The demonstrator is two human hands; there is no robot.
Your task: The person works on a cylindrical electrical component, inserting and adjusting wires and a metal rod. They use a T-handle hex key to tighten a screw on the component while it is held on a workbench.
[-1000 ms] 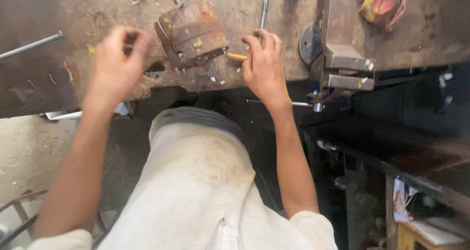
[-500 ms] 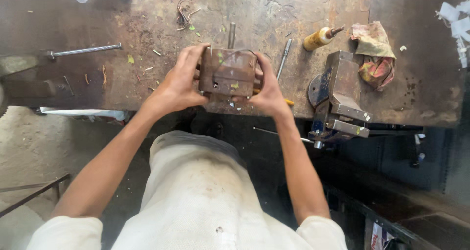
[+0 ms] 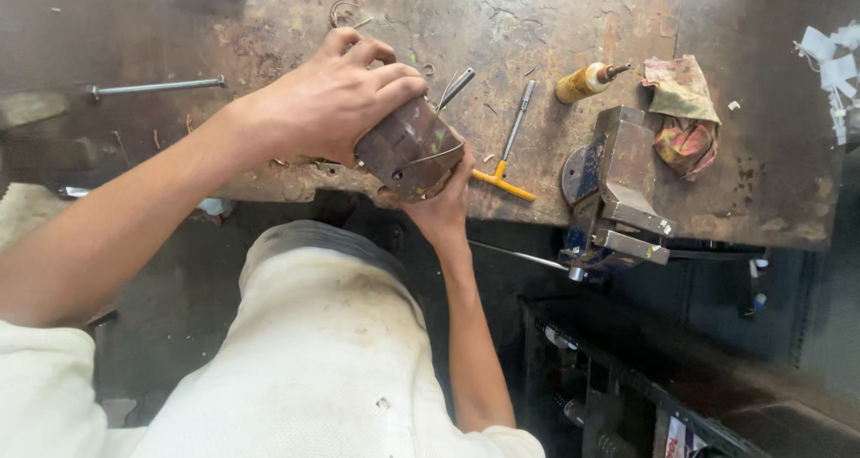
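A rusty brown metal block (image 3: 412, 149) with thin wires on it is lifted off the workbench (image 3: 296, 28), tilted. My left hand (image 3: 336, 99) grips it from above, fingers wrapped over its top. From below, my right hand (image 3: 439, 203) supports it, mostly hidden under the block. Both hands hold it just above the bench's near edge.
A yellow-handled T-shaped tool (image 3: 506, 167) lies right of the block. A bench vise (image 3: 618, 189) is fixed at the bench edge. A yellow bottle (image 3: 587, 82), a crumpled rag (image 3: 681, 108), a long metal rod (image 3: 157, 87) and white scraps (image 3: 829, 50) lie on the bench.
The block, flat on the bench between both hands before, is now lifted and tilted. My left hand moved on top of it and my right hand went underneath.
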